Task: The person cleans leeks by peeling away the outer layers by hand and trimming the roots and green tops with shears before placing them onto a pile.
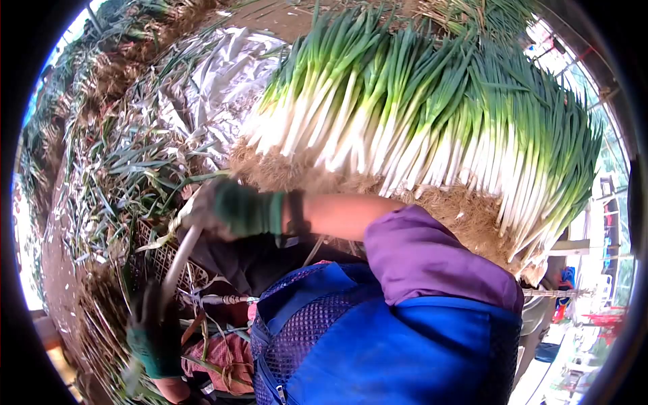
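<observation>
My right hand [219,208], in a dirty glove with a green cuff, is closed on the upper part of a green onion [182,260] with a pale stalk. Leaf strips hang by its fingers. My left hand [155,331], in a dark glove with a green cuff, is at the stalk's lower end, its fingers wrapped round it and blurred by motion. The onion slants between both hands, over a plastic crate [160,262] at my lap. Above my right forearm, cleaned green onions [405,115] lie in a long row, roots towards me.
Stripped leaves [108,196] cover the ground on the left, beside a white sheet [233,74]. Unpeeled onions [101,317] are piled at the lower left, and more bundles [486,17] lie at the top. A blue apron [405,351] covers my body.
</observation>
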A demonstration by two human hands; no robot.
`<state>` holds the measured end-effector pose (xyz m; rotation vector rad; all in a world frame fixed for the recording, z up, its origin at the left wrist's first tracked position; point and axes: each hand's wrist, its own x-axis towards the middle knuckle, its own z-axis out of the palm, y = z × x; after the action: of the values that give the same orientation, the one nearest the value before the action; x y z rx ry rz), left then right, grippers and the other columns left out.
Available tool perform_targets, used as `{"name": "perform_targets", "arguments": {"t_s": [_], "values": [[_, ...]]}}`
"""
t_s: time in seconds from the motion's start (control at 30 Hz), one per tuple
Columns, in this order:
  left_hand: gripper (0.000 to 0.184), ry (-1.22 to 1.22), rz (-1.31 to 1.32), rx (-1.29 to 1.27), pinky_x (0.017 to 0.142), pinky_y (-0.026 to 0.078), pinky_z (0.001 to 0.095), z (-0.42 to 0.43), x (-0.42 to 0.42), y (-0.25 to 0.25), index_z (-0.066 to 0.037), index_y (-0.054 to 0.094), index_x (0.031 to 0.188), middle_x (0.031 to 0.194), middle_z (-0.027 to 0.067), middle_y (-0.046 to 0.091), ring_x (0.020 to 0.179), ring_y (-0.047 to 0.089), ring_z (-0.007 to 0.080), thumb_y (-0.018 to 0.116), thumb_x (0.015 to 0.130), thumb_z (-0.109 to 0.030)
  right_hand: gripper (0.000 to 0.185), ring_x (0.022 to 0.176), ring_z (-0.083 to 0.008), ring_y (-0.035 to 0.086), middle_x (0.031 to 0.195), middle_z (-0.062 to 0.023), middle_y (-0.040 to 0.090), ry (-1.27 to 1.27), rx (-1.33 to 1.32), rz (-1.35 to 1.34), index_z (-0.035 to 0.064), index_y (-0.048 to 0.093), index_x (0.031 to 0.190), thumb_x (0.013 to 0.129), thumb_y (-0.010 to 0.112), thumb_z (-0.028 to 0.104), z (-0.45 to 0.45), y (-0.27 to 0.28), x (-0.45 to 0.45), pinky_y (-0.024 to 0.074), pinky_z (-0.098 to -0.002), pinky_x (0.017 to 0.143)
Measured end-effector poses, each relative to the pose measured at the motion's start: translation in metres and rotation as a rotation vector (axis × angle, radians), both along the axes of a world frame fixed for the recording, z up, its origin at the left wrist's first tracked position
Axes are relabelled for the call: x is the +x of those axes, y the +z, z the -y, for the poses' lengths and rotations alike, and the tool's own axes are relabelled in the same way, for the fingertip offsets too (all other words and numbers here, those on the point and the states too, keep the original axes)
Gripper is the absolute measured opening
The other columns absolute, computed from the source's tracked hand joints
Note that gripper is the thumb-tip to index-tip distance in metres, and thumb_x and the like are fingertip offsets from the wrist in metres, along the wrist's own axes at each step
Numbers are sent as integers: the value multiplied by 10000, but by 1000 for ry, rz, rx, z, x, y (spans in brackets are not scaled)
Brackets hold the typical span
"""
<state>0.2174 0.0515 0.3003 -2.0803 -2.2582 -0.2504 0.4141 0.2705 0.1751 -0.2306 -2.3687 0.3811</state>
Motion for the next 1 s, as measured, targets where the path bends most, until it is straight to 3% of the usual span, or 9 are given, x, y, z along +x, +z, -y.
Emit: {"name": "perform_targets", "arguments": {"t_s": [0.23, 0.33, 0.37, 0.5, 0.63, 0.67, 0.77, 0.83, 1.0], "values": [[620, -24, 0, 349, 1069, 440, 429, -20, 16, -3, -72, 505, 1438, 1481, 198, 447, 1362, 468, 325, 731, 864, -121, 179, 691, -116, 618, 806, -16, 669, -454, -474, -586, 129, 690, 1083, 906, 698, 155, -79, -21, 135, 508, -191, 535], [552, 156, 483, 211, 1026, 477, 342, -11, -19, -91, -65, 489, 1424, 1430, 133, 500, 1323, 492, 235, 679, 905, -62, 139, 536, -43, 507, 705, 34, 589, -727, -908, -847, 102, 669, 1017, 961, 653, 227, -107, -34, 179, 425, -157, 428], [560, 247, 972, 255, 1007, 480, 322, -1, -37, -145, -85, 497, 1416, 1394, 113, 532, 1229, 551, 210, 708, 897, -67, 58, 630, -95, 512, 784, 35, 615, -595, -1055, -1039, 118, 649, 940, 932, 682, 70, -128, -56, 195, 435, -241, 597], [324, 460, 1155, -229, 877, 469, 277, 30, -50, -242, -15, 589, 1223, 1073, 35, 661, 982, 582, 121, 676, 943, -155, 329, 848, -217, 656, 1037, -132, 697, -1284, -1142, -324, 12, 638, 1138, 938, 652, 274, -182, -149, 257, 526, -327, 747], [276, 500, 969, -10, 822, 510, 306, 35, -44, -262, -2, 631, 1162, 1065, 65, 687, 959, 632, 159, 692, 928, -136, 237, 713, -238, 660, 820, -117, 705, -1154, -901, 405, 49, 697, 1027, 938, 550, 212, -210, -237, 313, 530, -341, 663], [276, 494, 911, 67, 841, 513, 309, 27, -40, -248, 3, 629, 1172, 1087, 75, 688, 979, 636, 165, 681, 929, -118, 210, 775, -231, 690, 858, -117, 724, -1127, -1294, -94, 61, 699, 1046, 921, 577, 177, -200, -218, 295, 544, -346, 724], [345, 345, 925, 243, 874, 513, 289, -20, -15, -183, -18, 607, 1248, 1135, 82, 678, 995, 647, 167, 681, 927, -120, 157, 613, -210, 593, 748, -66, 673, -830, -622, -205, 75, 676, 909, 923, 564, 186, -160, -190, 242, 508, -330, 603], [447, 157, 1017, 243, 918, 508, 298, -69, 8, -155, -3, 563, 1316, 1202, 94, 650, 1031, 632, 176, 700, 904, -105, 97, 535, -152, 483, 650, -9, 513, -714, -1634, -701, 116, 589, 771, 826, 645, 174, -113, -86, 170, 435, -266, 462], [558, -344, 1245, 46, 903, 520, 305, -150, 116, -117, 6, 495, 1374, 1219, 122, 637, 1086, 630, 227, 723, 879, -113, 286, 624, -101, 550, 774, -10, 570, -104, -1703, -705, 48, 600, 993, 950, 598, 331, -33, -6, 86, 479, -228, 539]]}}
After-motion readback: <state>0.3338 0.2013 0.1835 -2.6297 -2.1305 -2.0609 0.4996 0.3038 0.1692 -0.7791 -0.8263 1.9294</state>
